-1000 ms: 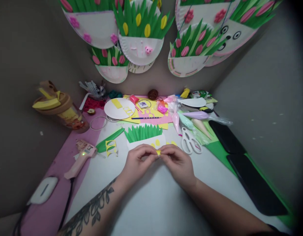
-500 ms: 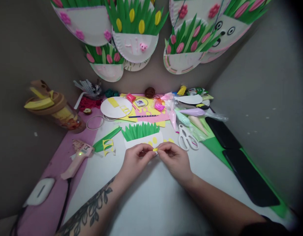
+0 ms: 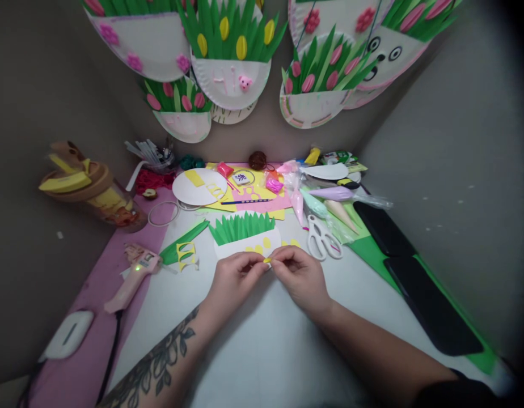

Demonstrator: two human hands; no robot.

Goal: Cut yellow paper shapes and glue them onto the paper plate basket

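Note:
Between the fingertips of both hands is a small yellow paper piece (image 3: 267, 260). My left hand (image 3: 236, 277) pinches its left end, and my right hand (image 3: 302, 280) pinches the right end. Just beyond my fingers lies a white paper plate pocket (image 3: 228, 249) with a fringe of green paper grass (image 3: 240, 228) along its top. Several yellow paper ovals (image 3: 266, 242) rest on or beside the plate; my fingers cover part of that area. A yellow paper scrap with cut-out holes (image 3: 186, 256) and green paper strips (image 3: 183, 243) lie to the left.
A pink glue gun (image 3: 132, 280) with a lit green light lies left. White scissors (image 3: 324, 238) and piping bags of coloured clay (image 3: 330, 194) are at the right, near a black phone-like slab (image 3: 432, 306). A tumbler (image 3: 96, 192) stands back left. Finished plate crafts (image 3: 232, 79) hang on the wall.
The view has shifted very slightly. Both hands stay together at the yellow piece, with the right fingers moved only a little around it.

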